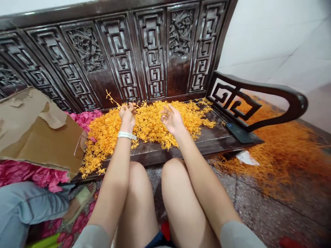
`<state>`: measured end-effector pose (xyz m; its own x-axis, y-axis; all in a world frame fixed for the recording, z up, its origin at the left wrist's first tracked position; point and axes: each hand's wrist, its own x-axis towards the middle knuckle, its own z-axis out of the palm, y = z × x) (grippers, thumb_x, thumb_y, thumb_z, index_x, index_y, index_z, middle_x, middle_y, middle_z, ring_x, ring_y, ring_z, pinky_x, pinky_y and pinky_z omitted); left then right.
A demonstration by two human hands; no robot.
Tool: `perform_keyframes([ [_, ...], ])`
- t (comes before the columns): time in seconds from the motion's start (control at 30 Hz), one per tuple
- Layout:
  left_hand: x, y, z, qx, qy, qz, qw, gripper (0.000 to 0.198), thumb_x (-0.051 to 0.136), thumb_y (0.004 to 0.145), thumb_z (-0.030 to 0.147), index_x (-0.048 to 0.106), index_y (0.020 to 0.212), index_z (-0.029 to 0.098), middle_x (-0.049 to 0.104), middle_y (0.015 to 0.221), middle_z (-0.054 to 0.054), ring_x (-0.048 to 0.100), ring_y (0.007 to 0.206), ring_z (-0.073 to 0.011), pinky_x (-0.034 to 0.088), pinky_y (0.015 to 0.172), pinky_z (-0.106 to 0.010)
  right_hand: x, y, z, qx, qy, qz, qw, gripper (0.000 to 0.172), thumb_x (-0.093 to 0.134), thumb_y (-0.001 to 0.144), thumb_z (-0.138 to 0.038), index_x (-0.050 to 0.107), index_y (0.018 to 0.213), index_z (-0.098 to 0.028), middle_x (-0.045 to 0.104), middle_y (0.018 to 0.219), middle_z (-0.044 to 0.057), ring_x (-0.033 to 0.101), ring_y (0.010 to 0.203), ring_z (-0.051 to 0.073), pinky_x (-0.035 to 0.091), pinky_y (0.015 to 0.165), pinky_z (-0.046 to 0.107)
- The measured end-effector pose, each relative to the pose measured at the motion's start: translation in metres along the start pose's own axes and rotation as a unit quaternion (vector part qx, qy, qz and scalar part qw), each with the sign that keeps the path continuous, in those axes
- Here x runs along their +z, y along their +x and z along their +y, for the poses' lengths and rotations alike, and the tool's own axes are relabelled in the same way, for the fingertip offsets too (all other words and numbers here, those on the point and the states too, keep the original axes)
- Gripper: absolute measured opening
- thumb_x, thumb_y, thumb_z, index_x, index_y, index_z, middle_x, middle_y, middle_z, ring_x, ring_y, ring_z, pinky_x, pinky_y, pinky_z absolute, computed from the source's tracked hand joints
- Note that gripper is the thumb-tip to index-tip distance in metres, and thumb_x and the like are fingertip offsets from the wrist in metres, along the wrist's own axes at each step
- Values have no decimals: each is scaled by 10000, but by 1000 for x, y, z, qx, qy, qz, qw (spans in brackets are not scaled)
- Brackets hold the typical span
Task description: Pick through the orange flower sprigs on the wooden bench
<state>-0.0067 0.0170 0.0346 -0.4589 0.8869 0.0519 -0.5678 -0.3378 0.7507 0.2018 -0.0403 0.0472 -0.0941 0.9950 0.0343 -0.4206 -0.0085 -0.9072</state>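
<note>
My left hand (127,115), with a pale watch on its wrist, is closed around a thin yellow branched stem (112,99). The stem's forked end sticks out to the left, and a shorter part shows to the right of the fingers. Above the yellow heap, my right hand (171,118) is held palm inward with its fingers curled and apart. A thin yellow strand seems to lie by those fingers; whether they grip it is unclear. Beneath both hands a heap of small yellow plastic-looking flower pieces (152,124) spreads over the dark wooden bench (219,137).
A cardboard box (38,134) stands at left among pink petals (38,174). Beside it is another person's leg in jeans (38,203). A dark phone-like slab (240,132) lies near the carved armrest (271,120). Orange stems (279,165) cover the floor at right.
</note>
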Motion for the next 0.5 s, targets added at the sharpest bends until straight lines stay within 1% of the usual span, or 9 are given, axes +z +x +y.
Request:
perform_keyframes([
  [0.03, 4, -3, 0, 10, 12, -16, 1000, 523, 837, 901, 104, 359, 721, 214, 671, 722, 35, 605, 585, -66, 348, 513, -165, -2, 4, 4, 20, 7, 38, 999, 541, 647, 900, -778, 538, 979, -255, 651, 748, 7, 530, 618, 153, 487, 644, 303],
  [0.07, 7, -7, -1, 21, 27, -33, 999, 539, 856, 886, 119, 357, 707, 215, 666, 711, 29, 607, 582, -73, 343, 506, -165, -2, 7, 7, 31, 9, 56, 998, 551, 665, 884, -781, 514, 986, -261, 654, 756, 4, 534, 613, 155, 484, 635, 300],
  [0.1, 10, -10, -2, 34, 45, -49, 997, 549, 874, 869, 127, 362, 692, 215, 657, 696, 26, 608, 579, -80, 343, 501, -166, -2, 8, 12, 29, 3, 59, 998, 565, 691, 866, -780, 502, 1007, -267, 659, 771, 2, 548, 619, 158, 484, 630, 297],
  [0.2, 15, -18, -7, 77, 100, -105, 986, 517, 878, 835, 98, 406, 658, 213, 649, 680, 10, 641, 617, -103, 382, 511, -166, 4, 8, 23, -15, -77, 33, 996, 621, 750, 817, -792, 506, 1068, -278, 649, 800, -6, 579, 639, 166, 467, 600, 291],
  [0.27, 16, -22, -12, 102, 123, -126, 979, 486, 853, 815, 48, 429, 642, 211, 649, 682, -4, 671, 655, -119, 401, 515, -168, 6, 8, 27, -50, -167, 2, 985, 585, 716, 851, -796, 527, 1025, -271, 614, 760, -11, 549, 619, 162, 431, 582, 294],
  [0.33, 19, -25, -16, 122, 129, -113, 978, 480, 808, 795, -25, 427, 623, 209, 615, 650, 3, 680, 660, -125, 403, 519, -167, 7, 4, 25, -118, -250, -13, 961, 480, 630, 955, -732, 534, 951, -262, 583, 724, -7, 537, 636, 166, 441, 629, 313],
  [0.4, 25, -27, -19, 132, 127, -87, 979, 491, 747, 796, -93, 409, 599, 205, 536, 586, 35, 653, 619, -110, 415, 542, -162, 12, -4, 16, -206, -321, -9, 924, 348, 569, 1040, -588, 550, 931, -258, 581, 731, 2, 555, 686, 175, 476, 720, 338],
  [0.43, 28, -28, -20, 135, 123, -81, 980, 500, 715, 805, -117, 396, 590, 202, 497, 564, 51, 631, 597, -96, 433, 567, -160, 18, -12, 10, -246, -351, -13, 903, 277, 559, 1056, -512, 567, 948, -257, 591, 749, 6, 567, 711, 179, 487, 760, 347],
  [0.5, 34, -27, -21, 136, 102, -56, 984, 534, 661, 841, -142, 343, 584, 201, 425, 545, 75, 585, 568, -68, 458, 610, -156, 34, -33, -4, -324, -376, -35, 868, 197, 536, 1067, -417, 606, 985, -252, 617, 786, 10, 572, 716, 176, 494, 770, 351],
])
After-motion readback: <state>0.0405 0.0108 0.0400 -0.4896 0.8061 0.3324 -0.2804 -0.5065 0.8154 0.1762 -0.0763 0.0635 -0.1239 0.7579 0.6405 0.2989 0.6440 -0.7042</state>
